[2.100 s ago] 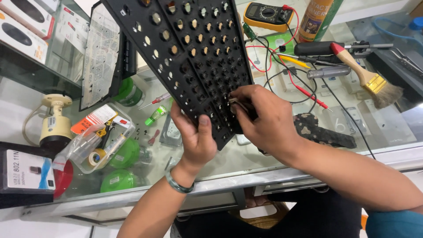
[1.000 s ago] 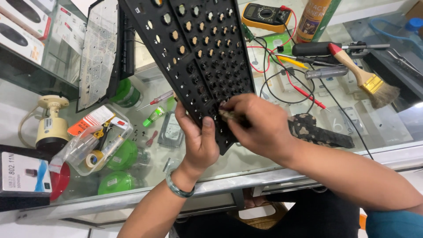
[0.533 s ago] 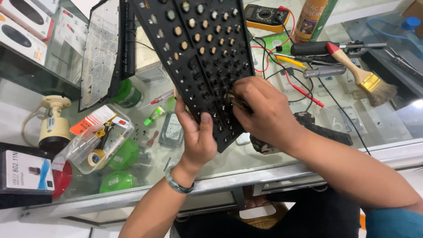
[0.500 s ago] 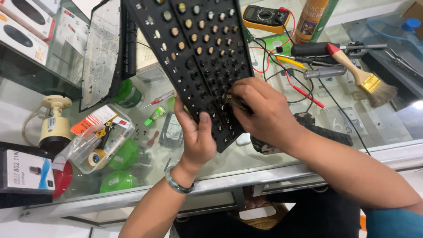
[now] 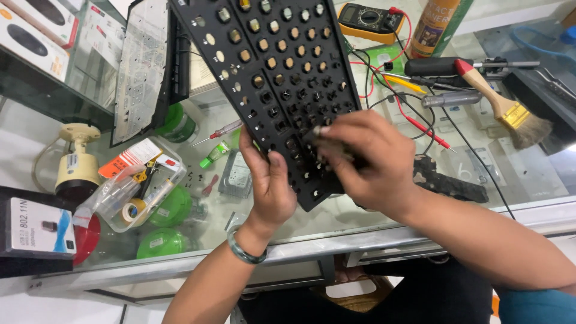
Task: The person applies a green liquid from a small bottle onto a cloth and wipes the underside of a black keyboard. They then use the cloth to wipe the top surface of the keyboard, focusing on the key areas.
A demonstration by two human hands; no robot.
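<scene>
Two bare hands work a black keyboard frame [image 5: 282, 78] above a glass counter [image 5: 540, 180]. We see the left hand [image 5: 270, 180] gripping the frame's lower edge from underneath, thumb laid over the front face, palm closed firmly around the plastic. The right hand [image 5: 372, 159] comes in from the right side, its fingertips [image 5: 321, 133] pinched narrowly against the frame's lower rows of round key holes; whether something small sits between those fingers we cannot tell, as motion blurs them. The frame is held tilted, its upper end running out of the top of the picture, its lower corner resting in the left palm. A green bangle [image 5: 243, 251] circles the left wrist.

Beyond the hands, we count a yellow multimeter [image 5: 369, 21] with red and black leads, a wooden-handled paintbrush [image 5: 504, 108] and a spray can [image 5: 435, 24] at the far right of the counter. To the left stand a cream security camera [image 5: 78, 165], a clear bag of small tools [image 5: 129, 189] and a second keyboard part [image 5: 147, 66] propped upright. Green round tins [image 5: 162, 240] lie under the glass.
</scene>
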